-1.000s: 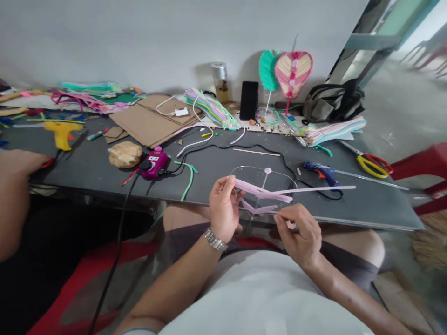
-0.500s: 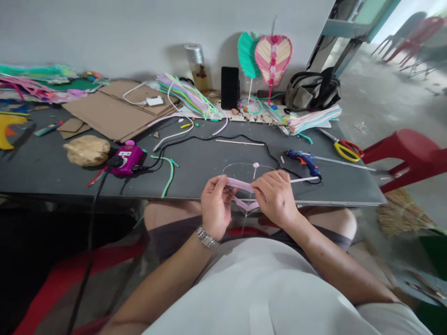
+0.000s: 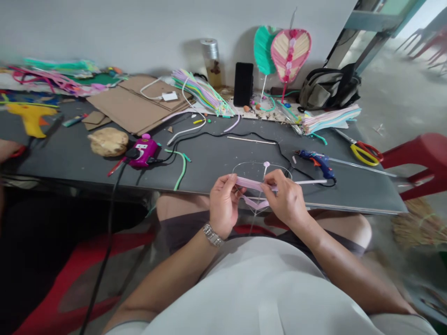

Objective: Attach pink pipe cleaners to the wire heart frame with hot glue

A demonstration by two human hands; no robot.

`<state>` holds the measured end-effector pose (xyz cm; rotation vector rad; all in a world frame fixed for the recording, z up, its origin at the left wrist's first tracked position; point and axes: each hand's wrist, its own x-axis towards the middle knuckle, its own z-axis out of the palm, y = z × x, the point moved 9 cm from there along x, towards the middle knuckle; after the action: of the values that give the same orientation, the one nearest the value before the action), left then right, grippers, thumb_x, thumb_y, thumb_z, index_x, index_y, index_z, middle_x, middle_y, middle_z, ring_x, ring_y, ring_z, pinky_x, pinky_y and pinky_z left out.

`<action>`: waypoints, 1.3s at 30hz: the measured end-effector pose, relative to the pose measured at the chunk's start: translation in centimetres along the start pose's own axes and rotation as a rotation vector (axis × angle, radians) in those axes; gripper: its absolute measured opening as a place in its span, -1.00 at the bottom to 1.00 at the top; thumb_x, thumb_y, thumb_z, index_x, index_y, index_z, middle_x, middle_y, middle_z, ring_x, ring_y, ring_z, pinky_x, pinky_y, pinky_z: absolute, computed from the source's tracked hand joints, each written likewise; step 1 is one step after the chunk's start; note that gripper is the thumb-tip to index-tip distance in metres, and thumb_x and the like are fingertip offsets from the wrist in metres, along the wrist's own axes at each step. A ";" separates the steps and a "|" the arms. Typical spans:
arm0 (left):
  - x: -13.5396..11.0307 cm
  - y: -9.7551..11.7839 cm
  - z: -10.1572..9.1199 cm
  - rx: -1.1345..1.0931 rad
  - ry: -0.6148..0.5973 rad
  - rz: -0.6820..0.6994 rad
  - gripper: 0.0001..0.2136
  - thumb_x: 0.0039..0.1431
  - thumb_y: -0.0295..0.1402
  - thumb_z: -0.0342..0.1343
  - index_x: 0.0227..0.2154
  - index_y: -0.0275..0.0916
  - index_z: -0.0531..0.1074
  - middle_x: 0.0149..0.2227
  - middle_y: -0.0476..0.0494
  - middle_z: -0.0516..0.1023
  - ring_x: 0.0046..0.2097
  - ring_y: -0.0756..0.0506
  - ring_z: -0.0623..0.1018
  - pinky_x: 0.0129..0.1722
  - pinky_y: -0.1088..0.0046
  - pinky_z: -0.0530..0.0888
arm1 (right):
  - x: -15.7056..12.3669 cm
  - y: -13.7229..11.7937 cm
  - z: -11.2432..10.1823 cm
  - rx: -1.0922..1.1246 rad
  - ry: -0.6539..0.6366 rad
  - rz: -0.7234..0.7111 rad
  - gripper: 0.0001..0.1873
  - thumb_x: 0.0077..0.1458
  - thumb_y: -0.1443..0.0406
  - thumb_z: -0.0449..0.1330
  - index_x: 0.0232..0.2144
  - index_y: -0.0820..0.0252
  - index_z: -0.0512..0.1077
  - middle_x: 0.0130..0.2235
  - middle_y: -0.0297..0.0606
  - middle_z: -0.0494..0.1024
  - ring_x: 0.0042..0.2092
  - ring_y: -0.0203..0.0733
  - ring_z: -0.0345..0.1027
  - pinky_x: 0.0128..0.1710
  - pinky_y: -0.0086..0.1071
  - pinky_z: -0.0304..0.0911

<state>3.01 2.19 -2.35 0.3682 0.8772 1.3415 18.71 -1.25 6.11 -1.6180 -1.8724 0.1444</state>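
Along the table's front edge, my left hand (image 3: 223,204) pinches one end of a band of lilac strips (image 3: 248,182) between thumb and fingers. The fingers of my right hand (image 3: 288,197) close on the same band farther right, and a pale strip end (image 3: 312,182) sticks out past them. The band lies across a thin wire frame (image 3: 282,165) with a rounded top. A lilac round piece (image 3: 267,164) stands on the frame's middle stem. Below the hands, a V-shaped lilac band (image 3: 256,204) spans the frame's lower part. My fingers hide part of the frame.
A blue glue gun (image 3: 316,163) and scissors (image 3: 365,151) lie right. A purple power socket (image 3: 145,151) and a stone-like lump (image 3: 108,142) are left, near a yellow glue gun (image 3: 31,118). Behind stand a phone (image 3: 243,84) and a pink fan (image 3: 291,56). Another person's hand (image 3: 9,150) shows far left.
The view has swung left, so everything sits farther right, and another person's hand appears at the left edge. My right fingers have shifted slightly on the lilac band; both hands still hold it.
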 end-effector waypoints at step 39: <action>0.9 -0.6 -1.2 0.051 -0.142 -0.251 -0.70 -0.15 -0.33 0.49 -0.41 -0.30 0.51 -0.50 0.01 0.52 -0.42 0.05 0.52 -0.36 0.54 0.48 | 0.3 -0.7 0.7 0.067 -0.046 -0.152 -0.83 0.16 0.46 0.10 -0.34 0.15 0.46 -0.43 -0.33 0.53 -0.36 -0.19 0.40 -0.22 -0.32 0.15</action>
<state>2.51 2.58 -3.78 0.3748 0.8106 1.0502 17.69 -0.91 6.04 -1.4325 -1.9962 0.1788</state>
